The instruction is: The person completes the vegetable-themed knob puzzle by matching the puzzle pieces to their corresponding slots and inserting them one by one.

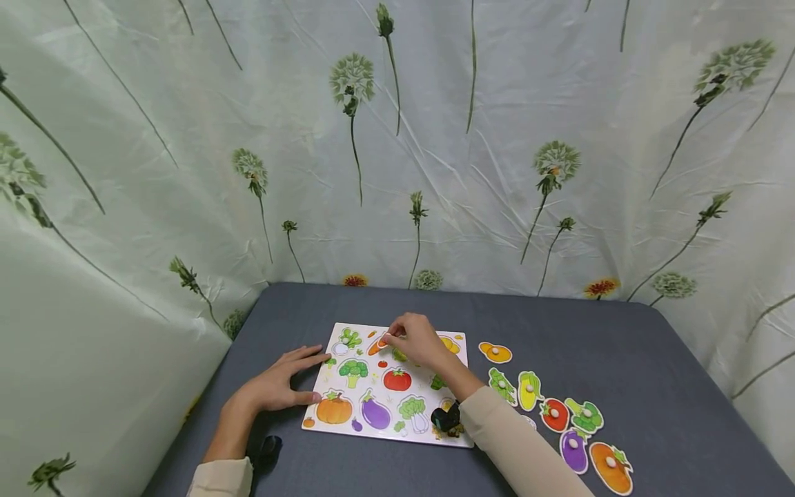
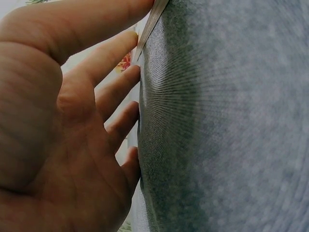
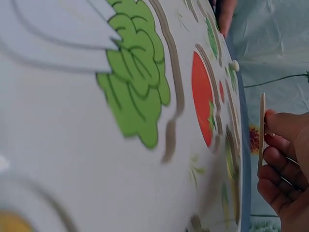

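Note:
My right hand [image 1: 417, 338] pinches a thin orange carrot puzzle piece [image 3: 261, 130] over the back of the white vegetable puzzle board [image 1: 366, 331]. In the right wrist view the piece is seen edge-on, between thumb and fingers and apart from the board. Below it in the head view lies a carrot picture [image 1: 374, 347] on the board. A white turnip piece [image 1: 340, 348] with green leaves sits at the back left, its knob [image 3: 234, 65] standing up. My left hand [image 1: 276, 382] rests at the board's left edge, fingers spread and fingertips touching it.
Right of the board lie loose knobbed pieces: a potato-like piece [image 1: 495, 353], peas [image 1: 502, 386], corn [image 1: 530, 391], a tomato [image 1: 555, 415], broccoli [image 1: 584, 417], an eggplant [image 1: 573, 451] and a pumpkin [image 1: 611, 468]. My right forearm partly covers a white piece [image 1: 529, 422]. A flowered curtain [image 1: 435, 138] stands behind the grey table [image 1: 652, 359].

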{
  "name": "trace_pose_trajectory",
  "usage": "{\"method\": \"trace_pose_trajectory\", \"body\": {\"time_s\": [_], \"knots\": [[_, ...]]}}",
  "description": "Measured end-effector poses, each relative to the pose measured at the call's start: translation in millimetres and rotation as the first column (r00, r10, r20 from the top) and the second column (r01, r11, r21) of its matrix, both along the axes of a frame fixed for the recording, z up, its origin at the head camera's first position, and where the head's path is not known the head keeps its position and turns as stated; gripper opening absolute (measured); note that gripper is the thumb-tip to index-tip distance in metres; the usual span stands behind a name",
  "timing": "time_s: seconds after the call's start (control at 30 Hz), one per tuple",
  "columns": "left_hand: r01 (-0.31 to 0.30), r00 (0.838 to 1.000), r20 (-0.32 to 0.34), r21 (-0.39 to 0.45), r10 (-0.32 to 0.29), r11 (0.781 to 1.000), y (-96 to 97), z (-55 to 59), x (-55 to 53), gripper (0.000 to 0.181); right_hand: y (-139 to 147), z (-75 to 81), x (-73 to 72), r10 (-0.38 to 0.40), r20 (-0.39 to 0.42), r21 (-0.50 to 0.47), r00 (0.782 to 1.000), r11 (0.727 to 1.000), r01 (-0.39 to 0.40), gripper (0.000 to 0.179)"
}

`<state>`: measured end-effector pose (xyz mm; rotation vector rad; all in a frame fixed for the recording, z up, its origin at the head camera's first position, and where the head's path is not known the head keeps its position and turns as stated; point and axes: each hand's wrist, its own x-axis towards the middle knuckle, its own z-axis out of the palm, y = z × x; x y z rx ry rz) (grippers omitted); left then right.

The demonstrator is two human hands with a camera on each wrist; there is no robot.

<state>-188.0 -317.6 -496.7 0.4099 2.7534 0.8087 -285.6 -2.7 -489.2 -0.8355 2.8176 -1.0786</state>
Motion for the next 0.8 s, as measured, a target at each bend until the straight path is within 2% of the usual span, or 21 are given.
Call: {"method": "trace_pose_trajectory", "body": {"time_s": [0.53, 0.8], "knots": [[-0.001, 1.0, 0.01, 0.001, 0.001, 1.0, 1.8, 2.6, 1.4, 0.082, -21, -10.4, 1.1, -0.028, 0.076, -0.014, 0.997, 0.999, 0.029, 0.012], [-0.001, 1.0, 0.023, 0.012, 0.0, 1.0, 3.3, 5.4, 2.5, 0.082, -27, -11.0, 4.6, -0.037, 0.05, 0.007, 0.998, 0.999, 0.037, 0.011]]}}
